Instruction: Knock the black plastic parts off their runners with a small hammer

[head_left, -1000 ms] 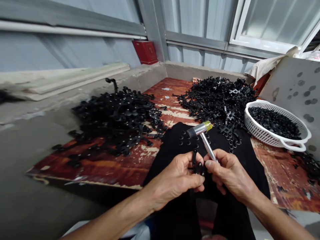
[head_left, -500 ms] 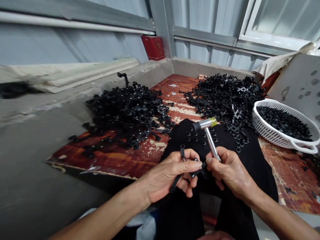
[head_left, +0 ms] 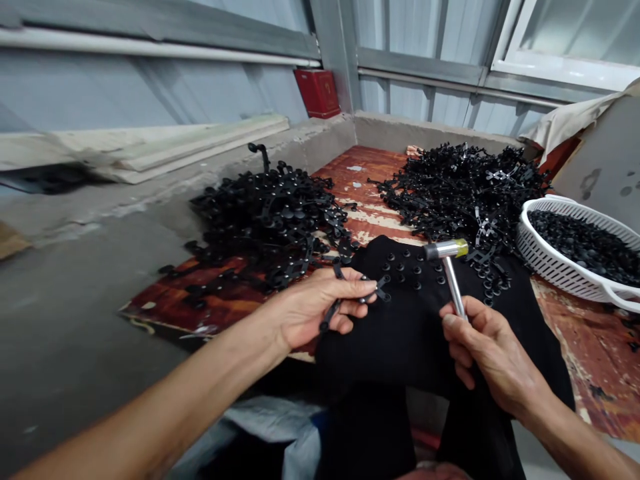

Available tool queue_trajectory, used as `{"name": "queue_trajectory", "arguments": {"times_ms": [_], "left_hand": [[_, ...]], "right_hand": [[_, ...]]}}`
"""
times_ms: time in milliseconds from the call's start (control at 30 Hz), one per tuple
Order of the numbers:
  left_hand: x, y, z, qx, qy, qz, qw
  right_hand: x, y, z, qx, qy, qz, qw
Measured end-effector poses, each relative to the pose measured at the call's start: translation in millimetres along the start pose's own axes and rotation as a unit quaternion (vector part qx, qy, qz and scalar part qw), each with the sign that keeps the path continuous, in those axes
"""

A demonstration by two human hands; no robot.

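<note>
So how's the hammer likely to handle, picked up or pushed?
The hammer probably feels top-heavy: a metal-looking head on a slim shaft. The shaft looks smooth and shiny, so maybe slippery. Pushed on a flat surface, the crosswise head should limit rolling.

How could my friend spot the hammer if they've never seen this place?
Find the reddish table, partly covered by a black cloth. Above that cloth, the right hand grips the hammer. Unlike the small black parts nearby, it's silver with a yellow end.
</note>
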State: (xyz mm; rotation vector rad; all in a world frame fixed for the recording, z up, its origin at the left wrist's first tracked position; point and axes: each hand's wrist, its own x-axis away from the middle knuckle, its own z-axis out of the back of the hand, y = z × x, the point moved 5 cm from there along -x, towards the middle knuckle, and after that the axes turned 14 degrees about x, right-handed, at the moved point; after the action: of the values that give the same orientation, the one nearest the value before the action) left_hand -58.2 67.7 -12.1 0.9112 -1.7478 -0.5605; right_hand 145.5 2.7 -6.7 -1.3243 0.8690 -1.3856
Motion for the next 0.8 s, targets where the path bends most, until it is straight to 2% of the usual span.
{"name": "queue_trajectory", "arguments": {"times_ms": [100,333,800], "left_hand": [[-10.5,8.5,6.2,-0.004,0.03,-0.002,1.0],[-19.2,12.0,8.1,-0.046,0.034,-0.06,0.997],[-20.5,12.8,5.9,-0.035,0.063,-0.061,0.996]], "right_hand": [[6.5,11.0,7.8,-0.036,0.005,-0.012,0.999],[10.7,24.1,13.7,-0.054,0.008,-0.03,0.998],[11.6,26.3,13.9,-0.052,-0.005,-0.042,0.998]]}}
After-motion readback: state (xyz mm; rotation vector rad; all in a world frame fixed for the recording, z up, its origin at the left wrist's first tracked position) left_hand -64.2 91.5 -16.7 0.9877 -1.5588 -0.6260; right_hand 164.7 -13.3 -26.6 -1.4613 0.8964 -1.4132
